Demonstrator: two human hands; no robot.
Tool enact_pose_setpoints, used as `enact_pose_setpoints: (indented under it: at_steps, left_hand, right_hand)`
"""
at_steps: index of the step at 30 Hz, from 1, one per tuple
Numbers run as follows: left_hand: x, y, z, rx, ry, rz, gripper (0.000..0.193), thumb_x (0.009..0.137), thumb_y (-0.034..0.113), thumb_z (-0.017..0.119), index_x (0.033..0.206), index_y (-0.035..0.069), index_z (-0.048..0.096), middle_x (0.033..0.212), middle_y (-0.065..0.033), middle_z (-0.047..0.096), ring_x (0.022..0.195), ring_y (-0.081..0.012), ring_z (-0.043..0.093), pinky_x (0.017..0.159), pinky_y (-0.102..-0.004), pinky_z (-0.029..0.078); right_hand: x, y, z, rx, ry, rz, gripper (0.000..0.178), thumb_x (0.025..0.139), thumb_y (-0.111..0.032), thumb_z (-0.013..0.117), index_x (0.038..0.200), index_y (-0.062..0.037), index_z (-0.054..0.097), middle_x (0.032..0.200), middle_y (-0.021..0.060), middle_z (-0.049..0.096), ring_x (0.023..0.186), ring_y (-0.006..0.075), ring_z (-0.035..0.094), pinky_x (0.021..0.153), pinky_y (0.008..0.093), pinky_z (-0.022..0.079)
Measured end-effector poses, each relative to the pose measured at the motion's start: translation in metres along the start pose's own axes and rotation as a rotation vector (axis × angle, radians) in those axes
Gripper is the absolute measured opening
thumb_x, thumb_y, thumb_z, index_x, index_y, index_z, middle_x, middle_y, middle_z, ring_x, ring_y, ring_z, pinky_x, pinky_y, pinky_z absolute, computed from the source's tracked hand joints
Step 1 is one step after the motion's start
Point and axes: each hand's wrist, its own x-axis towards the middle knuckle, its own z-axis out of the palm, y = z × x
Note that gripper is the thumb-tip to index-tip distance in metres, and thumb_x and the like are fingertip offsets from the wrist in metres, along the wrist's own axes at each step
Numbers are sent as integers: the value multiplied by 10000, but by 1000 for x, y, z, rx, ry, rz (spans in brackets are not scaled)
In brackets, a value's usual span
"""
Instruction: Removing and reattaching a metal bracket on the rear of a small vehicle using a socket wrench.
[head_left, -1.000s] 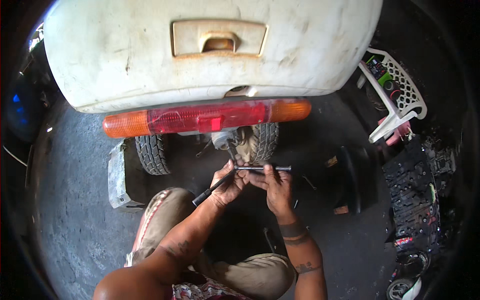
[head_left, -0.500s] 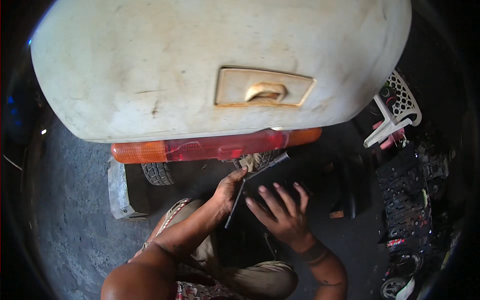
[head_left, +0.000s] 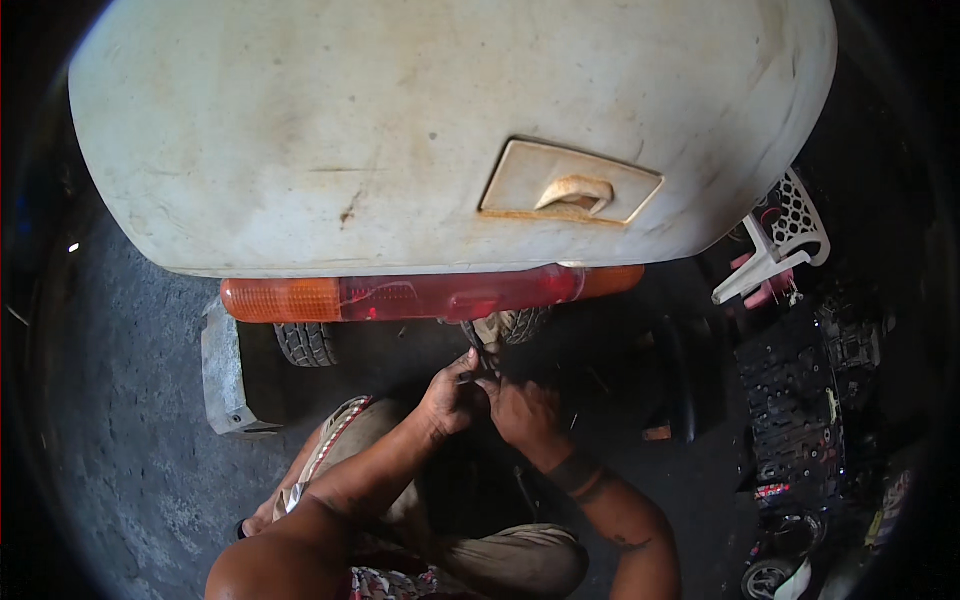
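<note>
My left hand (head_left: pixel 450 398) is closed around a thin dark metal rod (head_left: pixel 479 346), which is mostly hidden by the fingers. Close against it, my right hand (head_left: pixel 524 408) has its fingers curled in. What the right fingers grip is hidden. Both hands meet just below a long red and orange tail light (head_left: pixel 450 297), near a tan-coloured part (head_left: pixel 492 328) beside a tyre. Above the light spreads a worn white rear body panel (head_left: pixel 350 130) with a recessed handle plate (head_left: pixel 570 190).
Tyres (head_left: pixel 305 345) show under the light. A bent grey metal piece (head_left: pixel 224 370) stands at left. On the right are a dark curved part (head_left: pixel 690 380), a white plastic chair (head_left: pixel 790 225) and a dark heap of parts (head_left: pixel 795 400). My bent legs (head_left: pixel 510 560) are below.
My right hand has moved up and left from spread fingers to close beside my left hand. The rod, plainly visible before, is now largely covered. The view has shifted slightly.
</note>
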Motion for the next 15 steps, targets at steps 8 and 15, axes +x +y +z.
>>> enact_pose_setpoints:
  at_steps: [8, 15]
  left_hand:
    - [6, 22, -6, 241, -97, -39, 196, 884, 143, 598, 1049, 38, 590, 962, -92, 644, 892, -213, 629, 850, -360, 501]
    - [-6, 24, 18, 410, 94, 24, 85, 858, 130, 652, 821, 92, 585, 700, 6, 564, 593, -106, 513, 548, -244, 388]
  right_hand:
    - [-7, -5, -23, 1450, -638, 798, 527, 940, -465, 475, 1098, 28, 568, 849, 219, 636, 762, 365, 648, 676, 390, 535]
    - [-16, 21, -63, -201, 120, -184, 345, 866, -217, 570, 1166, -47, 573, 1069, 122, 600, 941, 281, 586, 833, 444, 474]
